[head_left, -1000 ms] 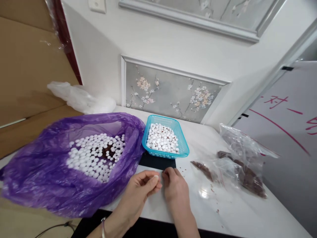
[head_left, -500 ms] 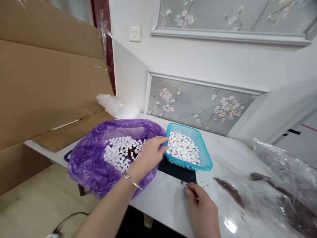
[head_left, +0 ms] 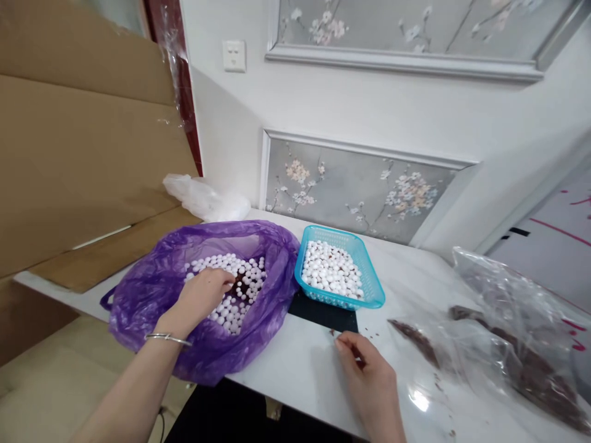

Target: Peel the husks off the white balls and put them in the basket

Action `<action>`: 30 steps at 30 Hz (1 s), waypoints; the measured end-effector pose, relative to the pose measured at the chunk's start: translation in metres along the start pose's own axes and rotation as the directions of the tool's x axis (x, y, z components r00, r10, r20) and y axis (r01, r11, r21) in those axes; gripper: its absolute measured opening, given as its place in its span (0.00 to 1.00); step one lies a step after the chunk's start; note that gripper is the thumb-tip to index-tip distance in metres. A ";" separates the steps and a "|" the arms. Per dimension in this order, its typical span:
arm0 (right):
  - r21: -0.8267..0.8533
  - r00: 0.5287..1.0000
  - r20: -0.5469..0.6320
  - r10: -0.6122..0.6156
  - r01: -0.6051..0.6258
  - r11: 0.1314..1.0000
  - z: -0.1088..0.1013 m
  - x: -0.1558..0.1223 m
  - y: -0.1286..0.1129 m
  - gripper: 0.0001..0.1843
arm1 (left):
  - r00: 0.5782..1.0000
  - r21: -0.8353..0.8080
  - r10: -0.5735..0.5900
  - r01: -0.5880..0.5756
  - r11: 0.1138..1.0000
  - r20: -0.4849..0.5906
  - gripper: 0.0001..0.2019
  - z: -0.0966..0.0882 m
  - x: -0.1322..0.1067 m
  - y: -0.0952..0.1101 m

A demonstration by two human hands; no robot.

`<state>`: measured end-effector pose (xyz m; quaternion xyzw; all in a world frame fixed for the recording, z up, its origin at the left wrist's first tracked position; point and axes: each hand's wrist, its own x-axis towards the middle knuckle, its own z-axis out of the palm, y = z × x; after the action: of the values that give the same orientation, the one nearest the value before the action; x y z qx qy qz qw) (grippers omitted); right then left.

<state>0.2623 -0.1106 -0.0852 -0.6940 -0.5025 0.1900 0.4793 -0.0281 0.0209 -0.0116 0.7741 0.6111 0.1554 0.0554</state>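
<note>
My left hand (head_left: 205,294) is over the open purple plastic bag (head_left: 148,307), its fingers bent together just above the small white balls (head_left: 231,317) inside. Its fingertips are partly hidden, so anything between them does not show. A metal bangle (head_left: 167,337) circles the wrist. My right hand (head_left: 369,375) rests low over the white tabletop with thumb and forefinger pinched; what they hold is too small to make out. Beyond it stands a blue plastic basket (head_left: 376,284) of white balls (head_left: 330,271) with brown bits among them, partly on a black flat sheet (head_left: 323,312).
Clear plastic bags of brown material (head_left: 530,363) lie on the right. Brown crumbs dot the tabletop (head_left: 300,363). A crumpled white plastic bag (head_left: 207,197) sits at the back, near a large cardboard sheet (head_left: 92,160) on the left. A panelled wall (head_left: 231,123) borders the table.
My left hand has moved left from the basket's edge to over the balls in the purple bag. The right hand stays pinched near the same spot. The view has shifted slightly.
</note>
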 end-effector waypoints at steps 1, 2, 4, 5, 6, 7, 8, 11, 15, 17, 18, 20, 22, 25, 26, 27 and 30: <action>0.004 1.000 0.012 0.004 -0.004 1.000 0.000 0.001 0.003 0.12 | 1.000 -0.022 -0.001 0.001 1.000 -0.011 0.13 -0.001 0.001 0.000; 0.016 1.000 0.022 0.015 -0.015 1.000 0.001 0.001 0.006 0.12 | 1.000 -0.048 -0.003 0.002 0.999 -0.024 0.13 -0.003 0.001 0.001; 0.073 0.998 0.035 0.043 -0.046 0.996 0.002 0.002 0.010 0.14 | 0.999 -0.114 -0.009 0.002 0.994 -0.054 0.14 -0.009 -0.002 0.006; 0.115 0.998 0.045 0.050 -0.055 0.992 0.002 0.002 0.011 0.15 | 0.998 -0.141 -0.004 -0.006 0.990 -0.067 0.14 -0.011 -0.006 0.011; 0.160 0.997 0.057 0.048 -0.057 0.985 0.003 0.002 0.011 0.15 | 0.998 -0.194 0.000 -0.014 0.981 -0.070 0.15 -0.013 -0.010 0.018; 0.208 0.997 0.061 0.043 -0.055 0.977 0.003 0.002 0.009 0.15 | 0.999 -0.293 -0.003 -0.012 0.956 -0.049 0.15 -0.013 -0.016 0.028; 0.256 0.998 0.060 0.036 -0.051 0.965 0.003 0.001 0.006 0.15 | 1.000 -0.413 -0.002 -0.002 0.911 -0.009 0.15 -0.012 -0.023 0.040; 0.371 0.999 0.053 0.008 -0.027 0.928 0.001 -0.004 -0.006 0.12 | 0.962 -0.893 0.051 0.230 0.386 0.270 0.12 0.003 -0.045 0.083; 0.443 0.996 0.085 0.011 -0.048 0.895 -0.002 -0.013 -0.018 0.07 | 0.858 -0.845 0.225 0.502 -0.183 0.461 0.06 0.040 -0.061 0.129; 0.477 0.997 0.080 0.016 -0.052 0.877 -0.003 -0.016 -0.019 0.06 | 0.824 -0.770 0.245 0.565 -0.296 0.510 0.05 0.056 -0.061 0.140; 0.489 0.997 0.078 0.007 -0.044 0.871 -0.003 -0.017 -0.020 0.05 | 0.812 -0.744 0.249 0.584 -0.326 0.528 0.05 0.062 -0.061 0.143; 0.501 0.997 0.078 -0.025 -0.017 0.865 -0.002 -0.018 -0.021 0.05 | 0.810 -0.733 0.257 0.586 -0.344 0.527 0.04 0.068 -0.058 0.145; 0.510 0.995 0.067 -0.070 0.026 0.860 0.000 -0.017 -0.022 0.05 | 0.821 -0.752 0.275 0.569 -0.333 0.500 0.03 0.069 -0.057 0.145; 0.502 0.991 0.033 -0.131 0.096 0.860 0.005 -0.017 -0.022 0.05 | 0.829 -0.766 0.299 0.555 -0.324 0.473 0.03 0.069 -0.060 0.143; 0.488 0.989 0.024 -0.148 0.117 0.865 0.006 -0.017 -0.022 0.05 | 0.829 -0.765 0.302 0.555 -0.328 0.471 0.03 0.070 -0.061 0.143; 0.472 0.987 0.018 -0.161 0.134 0.871 0.007 -0.017 -0.021 0.06 | 0.830 -0.763 0.301 0.553 -0.334 0.470 0.03 0.070 -0.063 0.142; 0.424 0.985 0.005 -0.172 0.154 0.892 0.009 -0.019 -0.021 0.06 | 0.837 -0.758 0.277 0.546 -0.357 0.472 0.02 0.073 -0.066 0.139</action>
<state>0.2365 -0.1223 -0.0762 -0.5253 -0.5158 0.2679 0.6215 0.1105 -0.0692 -0.0539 0.3063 0.2723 0.3722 0.8328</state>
